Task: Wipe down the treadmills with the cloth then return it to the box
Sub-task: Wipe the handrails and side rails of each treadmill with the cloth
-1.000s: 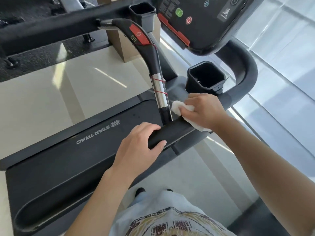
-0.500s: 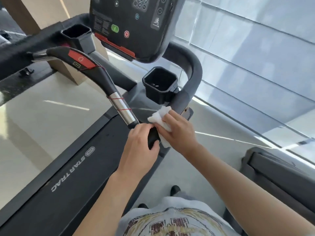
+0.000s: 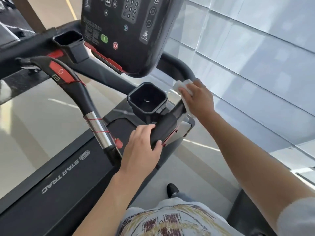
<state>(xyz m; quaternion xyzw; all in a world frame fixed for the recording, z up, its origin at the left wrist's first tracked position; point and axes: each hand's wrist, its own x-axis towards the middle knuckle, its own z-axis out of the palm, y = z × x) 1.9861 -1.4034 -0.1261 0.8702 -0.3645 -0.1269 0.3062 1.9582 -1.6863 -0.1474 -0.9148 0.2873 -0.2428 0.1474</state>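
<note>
My right hand is stretched out ahead, arm nearly straight, palm pressed flat over the white cloth against the curved side rail of the treadmill. The fingers lie spread over the cloth, pinning it to the rail rather than balling it up; part of the cloth pokes out past my fingertips on the far side and a strip trails down under my palm. My left hand sits nearer to me, wrist bent, clenched around the rail's lower end, thumb on the near side and fingers wrapped over the top.

Between my two hands, just left of the rail, hangs a black cup holder; I see only a small pale glint at its bottom and cannot tell what it is. A second cup holder sits well left of my grips, beyond the centre handlebar; its inside is dark.

Count: one cloth, two cup holders, one console above my hands, with one green button and one red.
</note>
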